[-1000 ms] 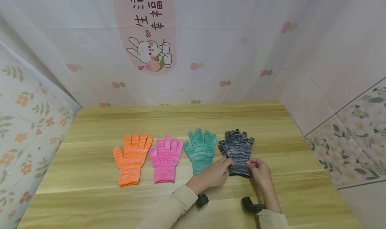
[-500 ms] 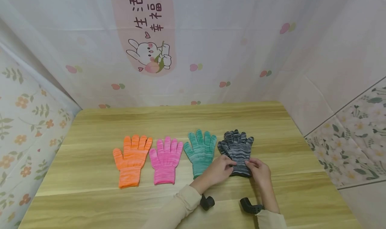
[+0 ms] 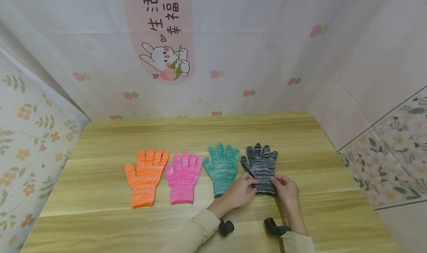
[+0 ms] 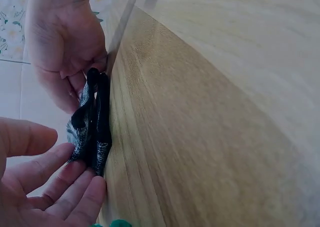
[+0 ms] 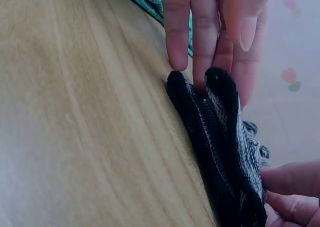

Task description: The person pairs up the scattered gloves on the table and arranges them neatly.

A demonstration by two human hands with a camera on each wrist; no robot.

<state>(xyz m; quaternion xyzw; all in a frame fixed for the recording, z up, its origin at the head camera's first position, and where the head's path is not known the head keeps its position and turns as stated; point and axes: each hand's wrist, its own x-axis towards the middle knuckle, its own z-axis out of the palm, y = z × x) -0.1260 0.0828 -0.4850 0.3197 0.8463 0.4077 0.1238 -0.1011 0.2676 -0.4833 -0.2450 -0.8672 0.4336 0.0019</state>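
Observation:
A black-and-grey knit glove [image 3: 263, 171] lies palm-down on the table, fingers pointing away, at the right end of a row of gloves. At its cuff, two dark layers [image 5: 212, 152] show one above the other in the right wrist view. My left hand [image 3: 241, 190] touches the glove's left edge; its fingers are straight and the thumb stands apart in the left wrist view. On the opposite edge, my right hand [image 3: 287, 190] pinches the glove between thumb and fingers. A green glove [image 3: 224, 167] lies just left, its cuff partly behind my left hand.
Farther left lie a pink glove [image 3: 183, 179] and an orange glove [image 3: 146, 179], fingers also pointing away. Black wrist mounts [image 3: 275, 227] stick out below both hands. Patterned curtains [image 3: 213, 53] border the wooden table [image 3: 100, 223] at the back and sides.
The upper layer of the black-and-grey glove has shifted slightly left, and its fingers now look spread and lined up instead of doubled. Both hands stay at its edges, the right moving slightly left.

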